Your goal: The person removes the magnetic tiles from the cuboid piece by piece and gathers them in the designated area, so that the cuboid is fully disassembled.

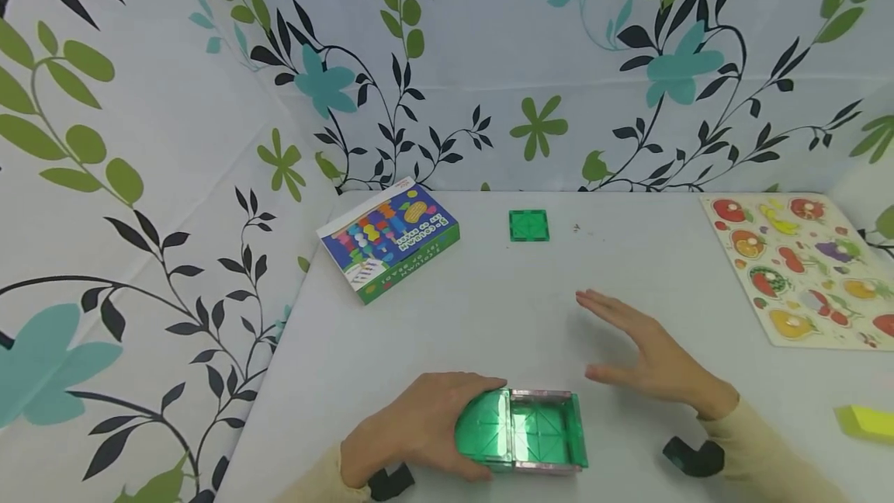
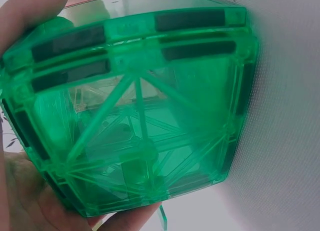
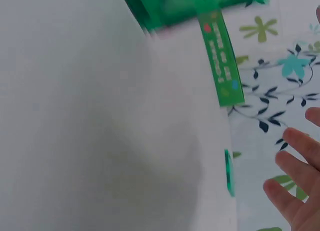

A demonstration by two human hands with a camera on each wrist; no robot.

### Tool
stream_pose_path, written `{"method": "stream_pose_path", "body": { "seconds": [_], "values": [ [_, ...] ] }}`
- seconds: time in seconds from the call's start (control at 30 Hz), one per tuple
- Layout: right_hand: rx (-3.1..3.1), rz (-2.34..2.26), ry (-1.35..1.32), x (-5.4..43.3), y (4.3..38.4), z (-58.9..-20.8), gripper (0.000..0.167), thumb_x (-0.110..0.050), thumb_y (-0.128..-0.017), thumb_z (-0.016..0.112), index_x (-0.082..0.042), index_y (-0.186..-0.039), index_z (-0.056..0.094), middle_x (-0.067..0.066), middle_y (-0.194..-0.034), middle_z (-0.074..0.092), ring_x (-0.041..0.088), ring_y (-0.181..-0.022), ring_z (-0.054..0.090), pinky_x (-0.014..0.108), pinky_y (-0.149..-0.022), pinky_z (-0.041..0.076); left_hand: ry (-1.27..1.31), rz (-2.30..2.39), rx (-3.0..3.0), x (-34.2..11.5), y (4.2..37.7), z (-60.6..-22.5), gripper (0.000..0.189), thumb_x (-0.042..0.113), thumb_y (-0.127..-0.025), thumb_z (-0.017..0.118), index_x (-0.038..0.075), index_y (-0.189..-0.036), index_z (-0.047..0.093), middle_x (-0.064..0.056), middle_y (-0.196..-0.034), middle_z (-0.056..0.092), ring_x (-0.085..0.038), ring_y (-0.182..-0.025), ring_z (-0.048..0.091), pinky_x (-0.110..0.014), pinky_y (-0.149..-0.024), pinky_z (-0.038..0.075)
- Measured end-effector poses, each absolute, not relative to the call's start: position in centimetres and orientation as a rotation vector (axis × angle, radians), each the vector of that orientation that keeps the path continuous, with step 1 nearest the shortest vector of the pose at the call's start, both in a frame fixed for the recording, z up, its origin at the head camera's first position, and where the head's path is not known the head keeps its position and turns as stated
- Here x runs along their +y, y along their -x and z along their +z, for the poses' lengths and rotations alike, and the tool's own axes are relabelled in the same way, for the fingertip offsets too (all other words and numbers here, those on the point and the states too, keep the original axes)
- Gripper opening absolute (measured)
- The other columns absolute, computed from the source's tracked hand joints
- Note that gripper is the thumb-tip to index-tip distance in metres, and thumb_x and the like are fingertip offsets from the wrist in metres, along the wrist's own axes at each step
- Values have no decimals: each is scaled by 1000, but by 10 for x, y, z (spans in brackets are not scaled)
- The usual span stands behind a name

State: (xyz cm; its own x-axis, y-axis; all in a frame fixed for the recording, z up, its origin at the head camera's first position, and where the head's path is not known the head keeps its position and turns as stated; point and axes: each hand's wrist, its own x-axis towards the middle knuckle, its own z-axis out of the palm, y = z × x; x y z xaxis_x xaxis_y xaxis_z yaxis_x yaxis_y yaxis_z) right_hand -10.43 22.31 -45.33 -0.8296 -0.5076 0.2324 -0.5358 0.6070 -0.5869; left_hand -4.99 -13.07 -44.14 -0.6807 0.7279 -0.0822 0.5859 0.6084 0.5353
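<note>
A box-like structure of translucent green magnetic tiles (image 1: 548, 435) sits near the front of the white table. Its right part is an open-topped square; its left part looks covered over. My left hand (image 1: 424, 427) grips that left part, thumb on the near side and fingers on the far side. In the left wrist view the hand reaches around the green tile structure (image 2: 145, 151), whose crossed ribs and dark magnets show through. To the right, my right hand (image 1: 656, 359) is spread in the air, holding nothing. A single green square tile (image 1: 528, 225) lies farther back.
A blue and green toy box (image 1: 391, 239) lies at the back left. On the right is a fruit-picture board (image 1: 803, 270), with a yellow block (image 1: 866, 423) nearer the front. A leaf-patterned cloth (image 1: 447, 130) hangs behind the white table (image 1: 447, 332) and along its left side.
</note>
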Motion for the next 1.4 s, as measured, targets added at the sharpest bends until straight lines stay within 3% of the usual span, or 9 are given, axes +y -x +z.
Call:
{"method": "stream_pose_path", "body": {
  "seconds": [0.1, 0.17, 0.5, 0.77, 1.07, 1.4],
  "values": [
    [-2759, 1106, -970, 222, 74, -459, 95, -33, -73, 93, -27, -155, 45, -2, -154, 53, 2, -144, 44, 18, -113, 36, -1066, 691, 2547, -131, 50, -441, 95, 62, -69, 85, 22, -148, 52, 11, -136, 67, -5, -122, 63, -28, -98, 54],
    [-2725, 1186, -1016, 221, 57, -464, 96, -33, -70, 95, -23, -153, 47, -1, -150, 57, 0, -140, 47, 16, -111, 38, -1073, 690, 2553, -132, 50, -441, 96, 62, -69, 85, 22, -149, 51, 11, -136, 67, -5, -122, 64, -28, -99, 55],
    [-2469, 1419, -1119, 205, 25, -497, 92, -30, -65, 98, -3, -143, 56, 7, -135, 66, 3, -129, 58, 10, -109, 40, -1071, 711, 2553, -133, 49, -441, 96, 61, -68, 85, 21, -148, 52, 10, -134, 68, -4, -119, 64, -26, -97, 54],
    [-2504, 1438, -1063, 204, 22, -499, 87, -30, -66, 98, -5, -140, 59, 3, -130, 67, 3, -123, 60, 17, -104, 48, -1093, 719, 2569, -132, 49, -440, 95, 60, -67, 86, 19, -147, 53, 9, -133, 69, -5, -118, 65, -25, -96, 55],
    [-2392, 1420, -1069, 203, 23, -502, 91, -28, -59, 102, -2, -137, 62, 1, -127, 69, 7, -120, 64, 17, -102, 49, -1102, 735, 2562, -131, 48, -442, 95, 60, -67, 87, 19, -146, 54, 8, -132, 69, -4, -118, 66, -24, -96, 55],
    [-2316, 1400, -1023, 204, 21, -504, 93, -21, -54, 103, 2, -134, 63, 7, -123, 69, 7, -116, 65, 11, -102, 47, -1106, 708, 2577, -129, 49, -440, 97, 60, -67, 86, 18, -147, 53, 7, -131, 70, -6, -117, 67, -24, -94, 55]
  ]
}}
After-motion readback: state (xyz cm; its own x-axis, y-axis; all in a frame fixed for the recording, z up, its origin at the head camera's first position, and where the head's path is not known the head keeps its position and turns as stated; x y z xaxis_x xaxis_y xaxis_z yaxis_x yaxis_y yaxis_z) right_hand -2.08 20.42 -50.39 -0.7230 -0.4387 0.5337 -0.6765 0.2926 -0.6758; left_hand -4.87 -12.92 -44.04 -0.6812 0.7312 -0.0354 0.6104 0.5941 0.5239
